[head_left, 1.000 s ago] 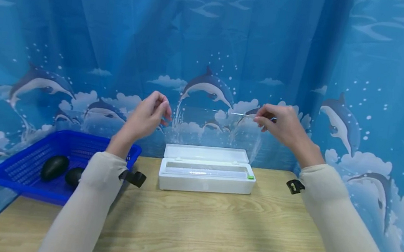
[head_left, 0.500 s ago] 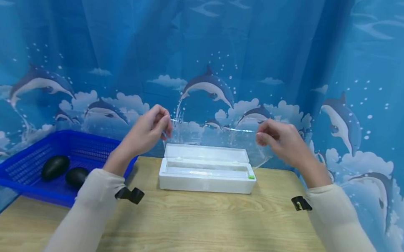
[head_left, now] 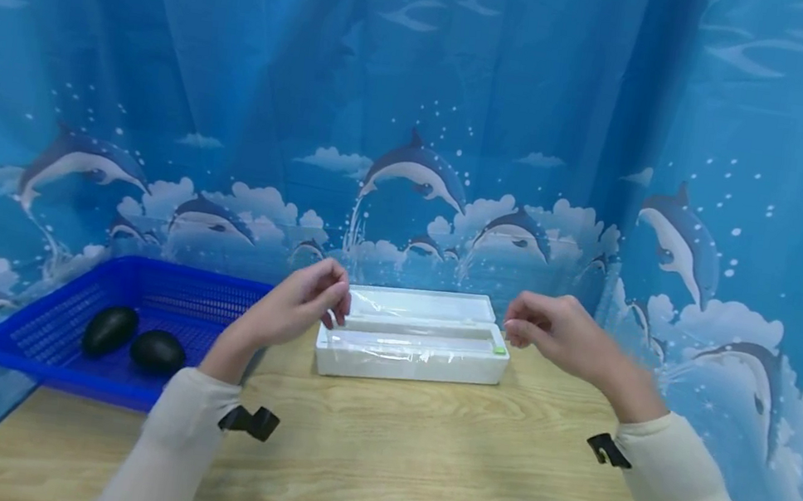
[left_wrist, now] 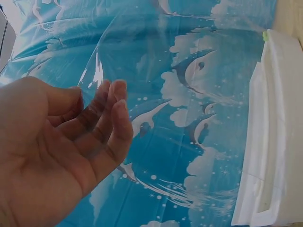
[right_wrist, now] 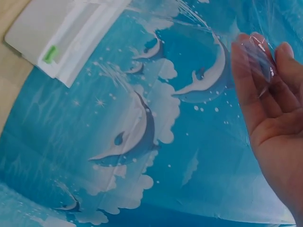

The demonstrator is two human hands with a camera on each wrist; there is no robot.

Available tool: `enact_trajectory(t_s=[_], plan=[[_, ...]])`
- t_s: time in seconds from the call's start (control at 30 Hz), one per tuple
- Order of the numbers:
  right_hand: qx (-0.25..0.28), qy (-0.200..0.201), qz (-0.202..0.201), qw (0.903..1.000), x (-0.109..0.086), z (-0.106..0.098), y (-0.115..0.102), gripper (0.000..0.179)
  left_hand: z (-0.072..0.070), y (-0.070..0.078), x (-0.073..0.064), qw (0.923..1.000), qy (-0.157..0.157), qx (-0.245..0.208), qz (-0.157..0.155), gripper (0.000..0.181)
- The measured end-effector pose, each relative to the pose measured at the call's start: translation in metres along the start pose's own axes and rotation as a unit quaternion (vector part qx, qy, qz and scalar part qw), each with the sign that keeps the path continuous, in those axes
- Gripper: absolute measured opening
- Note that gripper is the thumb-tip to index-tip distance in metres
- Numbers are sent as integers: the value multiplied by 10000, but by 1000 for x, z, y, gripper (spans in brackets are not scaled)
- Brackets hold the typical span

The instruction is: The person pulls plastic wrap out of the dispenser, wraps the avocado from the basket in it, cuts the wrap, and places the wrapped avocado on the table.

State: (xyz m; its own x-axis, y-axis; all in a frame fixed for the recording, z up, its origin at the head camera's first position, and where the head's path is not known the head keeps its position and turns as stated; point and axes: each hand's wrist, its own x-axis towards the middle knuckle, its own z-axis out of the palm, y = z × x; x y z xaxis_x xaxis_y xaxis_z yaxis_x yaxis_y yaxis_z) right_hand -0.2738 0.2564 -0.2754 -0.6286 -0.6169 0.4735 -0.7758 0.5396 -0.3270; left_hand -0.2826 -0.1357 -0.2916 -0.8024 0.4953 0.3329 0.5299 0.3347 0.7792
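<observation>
A sheet of clear plastic wrap [left_wrist: 97,68] stretches between my two hands. My left hand [head_left: 295,303] pinches one corner between thumb and fingers, at the left end of a white wrap dispenser box [head_left: 484,371]. My right hand [head_left: 558,333] pinches the other corner, just right of the box. Glints of the film cross in front of the box in the head view. The dispenser's lid [head_left: 433,301] stands raised at the back, and a small green slider [head_left: 499,349] sits at its right end. Bunched film shows at the right fingertips [right_wrist: 244,47] in the right wrist view.
On the left stands a blue plastic basket [head_left: 48,374] holding two dark oval fruits, likely avocados [head_left: 158,351]. The wooden table [head_left: 406,460] spreads in front of the box. A blue curtain [head_left: 425,61] with dolphins hangs behind and at the sides.
Both hands have come down from well above the box to its level, holding the film. The film's edge has dropped with them. Box and basket have stayed in place.
</observation>
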Motion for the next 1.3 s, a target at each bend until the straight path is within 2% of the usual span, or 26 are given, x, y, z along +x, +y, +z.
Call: enact_trajectory(t_s=[0.23,0.43,0.57,0.73,0.83,1.03,1.3], plan=[[448,-536,153,9974,-14,16,0,13,12,-16,-16,9975,-686,-118,-147,20],[539,-1355,664,9871,-25,28,-3,9,25,-37,-30,9878,-1489,-277,-369,20],[915,-1910,794,9741,-32,40,-3,10,33,-46,-39,9764,-2054,-352,-568,20],[1390,-2338,695,9598,-44,59,-1,11,43,-49,-51,9587,-2635,-289,-1028,19],[1567,-2593,704,9504,-52,69,-2,13,49,-49,-58,9494,-2918,-193,-1145,17],[1607,-2882,650,9417,-65,85,-4,12,60,-54,-68,9367,-3353,189,-995,15],[1264,-3150,239,9403,-74,98,-3,10,73,-58,-74,9148,-3813,998,-882,10]])
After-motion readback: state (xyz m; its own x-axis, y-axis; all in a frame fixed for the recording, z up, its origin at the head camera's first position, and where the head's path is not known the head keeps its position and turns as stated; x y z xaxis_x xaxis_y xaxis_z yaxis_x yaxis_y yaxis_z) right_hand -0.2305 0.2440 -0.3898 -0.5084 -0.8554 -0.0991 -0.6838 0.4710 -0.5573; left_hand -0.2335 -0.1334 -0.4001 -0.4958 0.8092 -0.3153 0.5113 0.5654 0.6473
